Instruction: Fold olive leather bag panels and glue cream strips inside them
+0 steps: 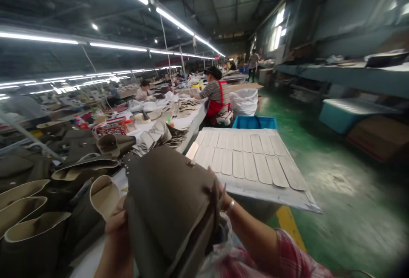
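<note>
A dark olive-brown bag body [169,192], made of leather-like sheet with small metal fittings near its upper part, is held up close to the camera. My left hand [117,221] grips its left edge, fingers curled round it. On the far right side my right hand [222,190] holds it too, most of its fingers hidden behind the material; a bracelet circles that wrist. Loose edges and flaps hang along the right side of the piece. Left of my left hand lies a similar brown piece with a beige lining [105,195].
Several brown pieces with beige linings [35,229] crowd the left. A board with rows of pale panels [249,154] stands right of the bag body, a blue crate [255,122] behind it. A co-worker in a red apron [219,94] sits at the long table. Green floor [345,201] runs along the right.
</note>
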Tool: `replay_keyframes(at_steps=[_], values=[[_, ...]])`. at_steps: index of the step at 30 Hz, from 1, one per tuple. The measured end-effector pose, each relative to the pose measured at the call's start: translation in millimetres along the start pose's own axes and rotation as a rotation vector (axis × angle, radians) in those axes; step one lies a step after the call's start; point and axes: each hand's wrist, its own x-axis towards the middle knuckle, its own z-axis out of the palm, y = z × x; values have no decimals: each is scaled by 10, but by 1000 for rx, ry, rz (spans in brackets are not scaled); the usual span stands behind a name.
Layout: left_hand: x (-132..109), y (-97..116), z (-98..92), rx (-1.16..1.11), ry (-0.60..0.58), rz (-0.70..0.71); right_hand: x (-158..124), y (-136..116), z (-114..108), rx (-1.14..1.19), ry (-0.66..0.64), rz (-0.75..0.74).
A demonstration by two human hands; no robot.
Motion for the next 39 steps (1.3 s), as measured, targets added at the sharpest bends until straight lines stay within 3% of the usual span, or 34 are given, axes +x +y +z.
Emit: replay_keyframes(at_steps=[2, 4, 8, 12, 16, 19, 23, 27, 30, 33, 36, 39], values=[[-26, -71, -70, 15, 13, -22, -94, -144, -35, 41, 22, 44], [4, -149, -76, 21, 121, -49, -124, -180, -37, 45, 106, 68], [156, -333, 5, -105, 393, -45, -77, -8, -34, 51, 199, 111], [269, -407, 83, -204, 497, -87, -27, 138, -122, 62, 266, 112], [268, -414, 47, -231, 436, -139, -65, 89, -211, 30, 230, 104], [256, -446, -28, -225, 391, -193, -149, 6, -261, 39, 117, 123], [334, -449, -54, -60, 420, -296, -251, -69, -371, 117, -74, 217], [519, -341, 4, 98, 455, -451, -314, -120, -454, -59, -130, 145], [637, -228, 58, 127, 446, -500, -335, -123, -454, -324, -36, 61], [664, -113, 109, 129, 409, -476, -325, -52, -466, -437, 126, -41], [588, -1, 140, 117, 339, -428, -297, 64, -507, -333, 215, -71], [454, 74, 153, 76, 263, -391, -280, 157, -502, -138, 213, -94]])
